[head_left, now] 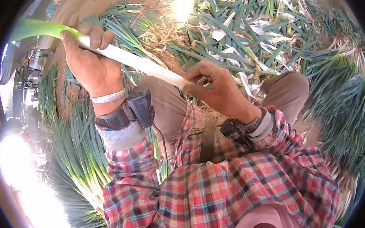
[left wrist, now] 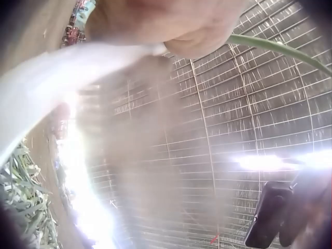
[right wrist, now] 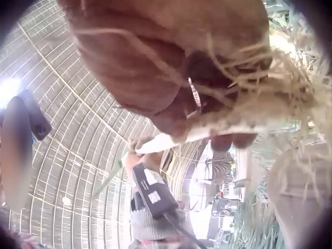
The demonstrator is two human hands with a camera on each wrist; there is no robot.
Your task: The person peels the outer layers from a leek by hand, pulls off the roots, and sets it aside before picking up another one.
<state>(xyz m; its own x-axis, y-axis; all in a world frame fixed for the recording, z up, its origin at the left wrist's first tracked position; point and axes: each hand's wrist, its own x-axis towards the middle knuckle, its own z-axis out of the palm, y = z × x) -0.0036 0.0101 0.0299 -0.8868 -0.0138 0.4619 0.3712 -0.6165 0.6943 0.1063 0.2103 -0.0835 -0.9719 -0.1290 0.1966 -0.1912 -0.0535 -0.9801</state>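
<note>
A long leek point(head_left: 134, 60) with a white shaft slants across the head view, its green end at the upper left. The left hand point(head_left: 93, 65) holds it near the green part, fingers curled over the shaft. At the lower end the right hand point(head_left: 220, 89) pinches the leek between thumb and fingers. In the right wrist view, stringy roots point(right wrist: 280, 98) hang around the right hand point(right wrist: 171, 57) at the end of the white shaft point(right wrist: 207, 132). The left wrist view shows the shaft point(left wrist: 57, 72) passing into the left hand point(left wrist: 166, 23), partly blurred.
Green-leaved leeks lie in bundles at the left point(head_left: 78, 140) and right point(head_left: 343, 101). A heap of loose leaves and peelings point(head_left: 244, 32) spreads beyond the knees. The person's bent legs point(head_left: 286, 92) are below the hands.
</note>
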